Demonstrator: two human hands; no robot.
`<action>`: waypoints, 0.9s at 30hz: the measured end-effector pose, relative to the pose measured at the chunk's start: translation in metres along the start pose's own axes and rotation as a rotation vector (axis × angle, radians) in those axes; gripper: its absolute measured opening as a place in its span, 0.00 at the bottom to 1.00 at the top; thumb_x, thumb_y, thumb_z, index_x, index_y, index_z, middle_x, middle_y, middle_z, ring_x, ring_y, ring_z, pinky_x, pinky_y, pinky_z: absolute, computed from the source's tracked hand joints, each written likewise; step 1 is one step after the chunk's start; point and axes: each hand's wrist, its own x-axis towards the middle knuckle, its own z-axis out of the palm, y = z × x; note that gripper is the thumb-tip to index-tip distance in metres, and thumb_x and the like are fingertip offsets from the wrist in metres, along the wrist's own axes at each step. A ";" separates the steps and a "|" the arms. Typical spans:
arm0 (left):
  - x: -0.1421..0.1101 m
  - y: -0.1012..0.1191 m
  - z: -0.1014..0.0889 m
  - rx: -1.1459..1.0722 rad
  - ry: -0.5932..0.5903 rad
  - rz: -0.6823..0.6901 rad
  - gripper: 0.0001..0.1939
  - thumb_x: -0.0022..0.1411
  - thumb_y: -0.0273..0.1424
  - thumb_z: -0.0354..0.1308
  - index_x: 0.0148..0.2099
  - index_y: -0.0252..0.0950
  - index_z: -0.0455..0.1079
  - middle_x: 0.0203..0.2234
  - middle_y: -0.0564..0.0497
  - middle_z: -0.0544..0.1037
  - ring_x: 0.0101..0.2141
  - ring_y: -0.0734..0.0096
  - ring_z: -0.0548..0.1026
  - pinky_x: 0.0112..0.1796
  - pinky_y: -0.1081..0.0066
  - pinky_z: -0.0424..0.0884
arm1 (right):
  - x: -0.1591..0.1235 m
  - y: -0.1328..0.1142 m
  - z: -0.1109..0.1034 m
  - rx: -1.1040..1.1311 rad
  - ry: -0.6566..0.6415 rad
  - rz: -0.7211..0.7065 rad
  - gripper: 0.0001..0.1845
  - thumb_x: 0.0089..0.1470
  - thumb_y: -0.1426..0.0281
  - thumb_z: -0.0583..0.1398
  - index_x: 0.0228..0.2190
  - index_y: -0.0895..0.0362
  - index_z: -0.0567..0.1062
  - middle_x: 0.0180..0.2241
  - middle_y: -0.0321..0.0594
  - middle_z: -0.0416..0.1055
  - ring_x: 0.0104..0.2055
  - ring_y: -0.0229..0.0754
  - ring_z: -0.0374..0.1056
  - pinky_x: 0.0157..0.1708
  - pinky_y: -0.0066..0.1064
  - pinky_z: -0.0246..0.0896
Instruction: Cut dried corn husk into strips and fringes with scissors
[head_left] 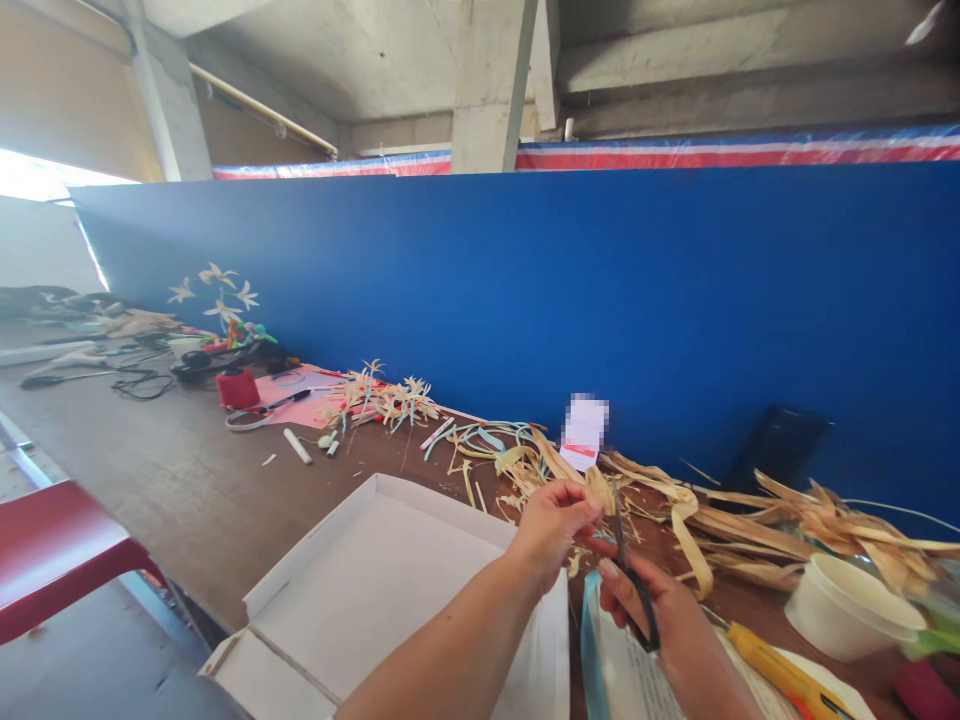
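My left hand (551, 520) pinches a small piece of dried tan leaf strip (598, 490) between thumb and fingers. My right hand (645, 600) grips black-handled scissors (626, 560), with the blades pointing up beside that strip. Both hands hover over the brown table (172, 480) just right of a flat white cardboard box (375, 580). A heap of dried leaf strips (750, 525) lies behind and to the right of my hands.
A white cup (851, 605) and a yellow-handled tool (780, 670) sit at the right. Straw flowers (386, 398), a red spool (238, 388), pink paper and a second pair of scissors (262, 410) lie further left. A blue board (600, 300) backs the table; a red chair (52, 550) stands at the left.
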 end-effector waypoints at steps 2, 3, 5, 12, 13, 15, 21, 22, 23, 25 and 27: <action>0.000 0.001 0.001 0.004 0.003 -0.013 0.16 0.42 0.35 0.66 0.28 0.32 0.64 0.19 0.55 0.69 0.18 0.82 0.64 0.21 0.79 0.58 | 0.000 0.001 0.000 0.006 0.001 -0.001 0.30 0.48 0.53 0.58 0.48 0.58 0.72 0.19 0.35 0.68 0.21 0.37 0.60 0.22 0.30 0.52; 0.000 0.001 0.001 0.003 0.004 -0.019 0.16 0.41 0.35 0.66 0.28 0.32 0.64 0.19 0.55 0.69 0.18 0.82 0.64 0.20 0.79 0.57 | 0.000 0.001 0.000 0.008 -0.001 -0.001 0.30 0.48 0.53 0.59 0.48 0.58 0.72 0.19 0.35 0.68 0.21 0.37 0.60 0.22 0.30 0.53; 0.000 0.002 0.002 -0.006 -0.002 -0.018 0.17 0.41 0.35 0.66 0.28 0.32 0.64 0.18 0.55 0.68 0.18 0.82 0.64 0.20 0.80 0.56 | 0.001 0.001 0.000 0.009 -0.005 0.003 0.30 0.48 0.53 0.59 0.48 0.58 0.72 0.19 0.34 0.67 0.21 0.37 0.59 0.21 0.29 0.52; 0.002 0.001 0.001 0.009 -0.020 0.002 0.16 0.41 0.35 0.66 0.28 0.31 0.65 0.18 0.55 0.69 0.18 0.83 0.63 0.21 0.79 0.58 | 0.001 -0.001 0.000 0.008 0.013 0.026 0.31 0.47 0.51 0.58 0.48 0.57 0.72 0.17 0.33 0.65 0.19 0.36 0.57 0.19 0.28 0.49; 0.002 0.002 0.001 0.015 -0.017 0.000 0.16 0.40 0.35 0.66 0.28 0.31 0.65 0.18 0.55 0.69 0.18 0.82 0.63 0.22 0.79 0.58 | 0.000 -0.002 0.000 0.000 0.013 0.023 0.31 0.47 0.51 0.58 0.48 0.57 0.72 0.17 0.33 0.65 0.19 0.36 0.57 0.19 0.28 0.49; 0.002 0.002 0.001 0.030 -0.013 0.005 0.16 0.40 0.35 0.66 0.28 0.31 0.65 0.18 0.55 0.70 0.19 0.82 0.64 0.23 0.78 0.58 | 0.000 -0.003 0.000 -0.013 0.016 0.015 0.31 0.47 0.51 0.58 0.47 0.57 0.73 0.17 0.33 0.64 0.19 0.36 0.57 0.19 0.28 0.49; 0.002 0.004 0.001 0.063 -0.008 0.017 0.15 0.41 0.35 0.66 0.29 0.31 0.66 0.19 0.55 0.70 0.19 0.83 0.63 0.24 0.78 0.57 | -0.001 -0.004 0.000 -0.035 0.012 0.006 0.32 0.47 0.50 0.58 0.47 0.58 0.73 0.16 0.32 0.64 0.18 0.35 0.56 0.18 0.28 0.49; 0.002 0.004 0.001 0.063 -0.009 0.016 0.16 0.41 0.35 0.66 0.29 0.31 0.67 0.19 0.55 0.70 0.20 0.83 0.64 0.25 0.78 0.57 | -0.002 -0.004 0.000 -0.037 0.015 0.006 0.32 0.47 0.50 0.57 0.47 0.58 0.73 0.16 0.32 0.63 0.18 0.35 0.56 0.19 0.28 0.49; 0.002 0.004 0.001 0.063 -0.009 0.014 0.16 0.41 0.36 0.66 0.29 0.31 0.67 0.20 0.54 0.70 0.20 0.83 0.64 0.25 0.78 0.57 | -0.002 -0.005 0.000 -0.038 0.016 0.007 0.32 0.47 0.50 0.57 0.48 0.58 0.72 0.16 0.32 0.63 0.18 0.35 0.56 0.19 0.28 0.49; 0.002 0.004 0.000 0.066 -0.005 0.009 0.16 0.41 0.36 0.66 0.29 0.31 0.67 0.21 0.54 0.70 0.21 0.82 0.65 0.26 0.78 0.58 | -0.003 -0.005 0.000 -0.042 0.015 0.009 0.32 0.47 0.50 0.57 0.48 0.58 0.72 0.15 0.32 0.63 0.18 0.35 0.56 0.19 0.28 0.50; 0.002 0.003 0.000 0.076 -0.003 0.004 0.17 0.40 0.36 0.66 0.29 0.31 0.67 0.20 0.54 0.70 0.21 0.82 0.64 0.26 0.78 0.58 | -0.003 -0.005 0.000 -0.046 0.015 0.014 0.33 0.47 0.49 0.57 0.48 0.58 0.72 0.15 0.31 0.62 0.18 0.35 0.56 0.19 0.28 0.50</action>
